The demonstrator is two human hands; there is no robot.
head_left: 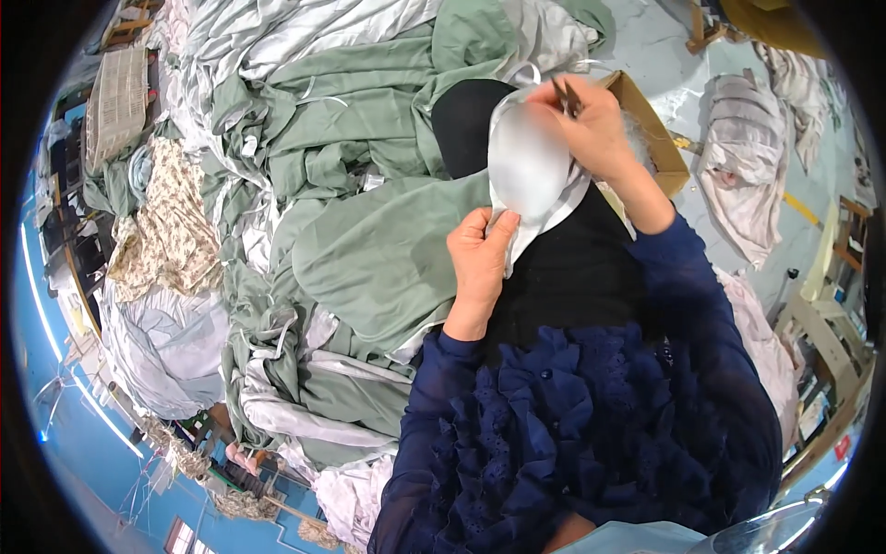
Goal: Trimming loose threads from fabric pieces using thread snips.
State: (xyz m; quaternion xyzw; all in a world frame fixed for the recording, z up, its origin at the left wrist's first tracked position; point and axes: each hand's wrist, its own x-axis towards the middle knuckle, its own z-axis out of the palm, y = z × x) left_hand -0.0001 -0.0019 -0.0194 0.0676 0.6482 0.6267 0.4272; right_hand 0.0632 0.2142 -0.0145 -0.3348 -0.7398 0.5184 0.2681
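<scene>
The pale grey satin piece (531, 162) lies across the person's black-clad lap, a little right of the middle of the view, its near end hanging down toward the left hand (480, 258). It looks thin, limp and glossy, so it should weigh next to nothing, slide easily on itself and fold wherever it is not held. A pinch at a hem or a seam would probably hold better than a flat palm on the smooth face.

The left hand holds the near edge, thumb over the cloth and fingers curled beneath, pinching it against the lap. The right hand (591, 125) is at the far right edge of the piece, its fingers pressed together around a small dark tool (569, 96); what kind of tool it is I cannot tell. A narrow white ribbon or strap runs off the far end.

Just beyond the right hand sits an open cardboard box (660, 129). To the left, a large heap of sage-green and pale grey garments (360, 185) spreads far and near, with a floral cloth (171, 222) at its left edge. On the floor to the right lies another pale bundle (748, 157).
</scene>
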